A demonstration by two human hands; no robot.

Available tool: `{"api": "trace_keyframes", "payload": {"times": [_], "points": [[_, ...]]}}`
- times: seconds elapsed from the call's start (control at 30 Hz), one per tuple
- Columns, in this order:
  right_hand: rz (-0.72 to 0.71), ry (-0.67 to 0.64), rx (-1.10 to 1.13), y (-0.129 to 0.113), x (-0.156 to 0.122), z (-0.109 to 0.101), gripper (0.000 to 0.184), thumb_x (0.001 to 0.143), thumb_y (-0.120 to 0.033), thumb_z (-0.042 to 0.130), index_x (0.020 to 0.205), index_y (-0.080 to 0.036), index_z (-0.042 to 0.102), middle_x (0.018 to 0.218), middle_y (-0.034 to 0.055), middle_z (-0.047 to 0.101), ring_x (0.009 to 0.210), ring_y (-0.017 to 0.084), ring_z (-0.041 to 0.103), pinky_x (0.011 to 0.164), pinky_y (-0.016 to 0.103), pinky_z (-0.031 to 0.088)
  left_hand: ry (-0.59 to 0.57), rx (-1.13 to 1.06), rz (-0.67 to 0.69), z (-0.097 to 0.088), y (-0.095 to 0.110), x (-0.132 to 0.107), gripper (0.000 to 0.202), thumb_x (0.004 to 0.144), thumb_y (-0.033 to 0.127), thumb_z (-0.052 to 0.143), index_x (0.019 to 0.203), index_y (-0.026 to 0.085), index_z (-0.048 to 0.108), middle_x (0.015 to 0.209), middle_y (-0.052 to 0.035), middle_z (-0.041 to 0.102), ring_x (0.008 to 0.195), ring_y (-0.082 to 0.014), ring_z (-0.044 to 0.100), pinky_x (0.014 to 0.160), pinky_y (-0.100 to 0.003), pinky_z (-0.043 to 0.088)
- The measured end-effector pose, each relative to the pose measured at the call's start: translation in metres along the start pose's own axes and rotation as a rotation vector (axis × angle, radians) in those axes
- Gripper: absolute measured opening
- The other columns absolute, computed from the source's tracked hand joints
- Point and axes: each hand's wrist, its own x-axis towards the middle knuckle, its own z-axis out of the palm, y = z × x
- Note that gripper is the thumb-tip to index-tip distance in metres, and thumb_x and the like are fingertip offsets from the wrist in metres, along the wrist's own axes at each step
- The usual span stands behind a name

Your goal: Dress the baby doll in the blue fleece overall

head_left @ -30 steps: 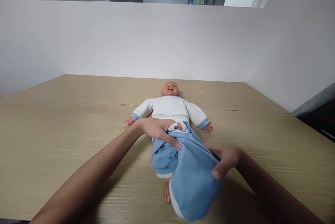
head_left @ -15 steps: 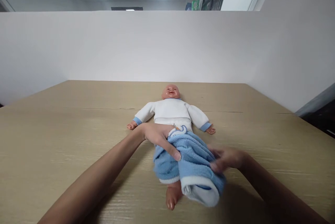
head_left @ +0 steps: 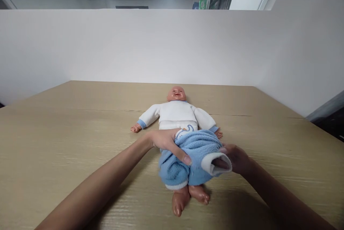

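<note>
A baby doll [head_left: 177, 111] lies on its back on the table, head away from me, in a white top with blue cuffs. Blue fleece trousers [head_left: 200, 147] with white cuffs cover its lower body. My left hand [head_left: 167, 141] grips them at the waist, thumb on the outside, other fingers hidden behind the fabric. At the right side, my right hand [head_left: 235, 157] holds a trouser leg whose white cuff [head_left: 206, 164] gapes towards me. One doll foot [head_left: 179, 201] pokes out below the left cuff. The second foot [head_left: 199, 194] shows beneath the fabric, outside the raised cuff.
The wooden table [head_left: 80, 133] stretches around the doll, with a seam across it. A white partition [head_left: 161, 47] rises behind its far edge. A dark object [head_left: 330, 115] stands beyond the table at the right.
My right hand has raised the right trouser leg, and its cuff has moved up and to the right. The doll's second foot has come into view. My left hand keeps its hold.
</note>
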Motion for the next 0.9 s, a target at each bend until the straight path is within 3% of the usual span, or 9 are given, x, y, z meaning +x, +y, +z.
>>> {"api": "trace_keyframes", "payload": {"times": [0.1,0.17,0.23,0.37,0.5,0.6,0.7,0.83,0.9], "points": [[0.045,-0.24,0.082,0.002,-0.001,-0.004,0.056,0.062,-0.061,0.096,0.1,-0.023,0.079,0.079,0.0038,0.077,0.08,0.026,0.075,0.08,0.038,0.061,0.068,0.004,0.043,0.0,-0.002,-0.001,0.084,0.074,0.033,0.094,0.15,0.019,0.064,0.15,-0.0092,0.069,0.133,-0.0304,0.069,0.113,-0.038,0.057],[0.028,-0.248,0.049,0.003,0.001,-0.005,0.072,0.059,-0.052,0.101,0.12,-0.023,0.076,0.103,0.0068,0.081,0.106,0.031,0.075,0.096,0.042,0.059,0.109,0.0,0.019,0.001,-0.005,-0.002,0.078,0.071,0.038,0.095,0.141,0.016,0.068,0.136,-0.0111,0.077,0.127,-0.0324,0.072,0.113,-0.042,0.057],[0.004,-0.139,0.026,0.006,0.006,-0.004,0.073,0.064,-0.049,0.1,0.127,-0.023,0.073,0.116,0.0087,0.081,0.118,0.033,0.072,0.104,0.045,0.056,0.149,0.012,-0.025,0.001,-0.007,-0.003,0.076,0.069,0.042,0.095,0.136,0.016,0.07,0.128,-0.0101,0.079,0.123,-0.0327,0.072,0.115,-0.045,0.055],[-0.07,0.064,0.009,0.005,0.012,0.005,0.054,0.081,-0.051,0.089,0.124,-0.022,0.074,0.125,0.0103,0.079,0.121,0.032,0.071,0.109,0.045,0.055,0.213,0.04,-0.038,0.002,-0.004,-0.004,0.08,0.069,0.047,0.095,0.138,0.017,0.067,0.131,-0.0097,0.077,0.128,-0.0329,0.069,0.123,-0.049,0.047],[-0.176,0.204,-0.131,-0.013,0.001,0.025,0.045,0.086,-0.047,0.084,0.121,-0.02,0.075,0.122,0.0101,0.08,0.115,0.03,0.073,0.103,0.041,0.057,0.077,0.003,0.004,0.005,0.005,-0.001,0.076,0.068,0.05,0.097,0.13,0.015,0.071,0.122,-0.0115,0.079,0.118,-0.0319,0.073,0.114,-0.046,0.054],[-0.177,0.327,-0.201,-0.025,-0.018,0.048,0.045,0.087,-0.046,0.081,0.124,-0.021,0.075,0.119,0.009,0.081,0.109,0.029,0.075,0.098,0.039,0.061,0.017,0.056,0.048,0.008,0.012,0.002,0.071,0.067,0.044,0.098,0.127,0.015,0.074,0.117,-0.0095,0.08,0.113,-0.0301,0.075,0.108,-0.04,0.057],[-0.089,0.478,-0.247,-0.024,-0.039,0.077,0.043,0.088,-0.043,0.077,0.126,-0.023,0.075,0.112,0.0081,0.082,0.102,0.031,0.078,0.091,0.04,0.065,0.077,0.197,0.043,0.011,0.016,0.004,0.067,0.071,0.033,0.094,0.132,0.017,0.073,0.116,-0.0052,0.08,0.111,-0.027,0.074,0.104,-0.035,0.058],[-0.077,0.618,-0.298,-0.005,-0.068,0.12,0.046,0.091,-0.043,0.075,0.134,-0.026,0.073,0.12,0.0103,0.081,0.107,0.036,0.078,0.088,0.043,0.068,0.047,0.218,-0.039,0.017,0.019,0.005,0.04,0.078,0.03,0.08,0.115,0.017,0.074,0.093,-0.0009,0.077,0.089,-0.0213,0.069,0.084,-0.03,0.058],[-0.046,0.709,-0.284,0.011,-0.082,0.139,0.048,0.092,-0.043,0.075,0.137,-0.027,0.072,0.125,0.0111,0.081,0.112,0.039,0.078,0.09,0.045,0.068,-0.002,0.248,-0.076,0.024,0.023,0.005,0.032,0.078,0.027,0.077,0.108,0.019,0.07,0.091,-0.0001,0.073,0.085,-0.0193,0.067,0.078,-0.029,0.057]]}}
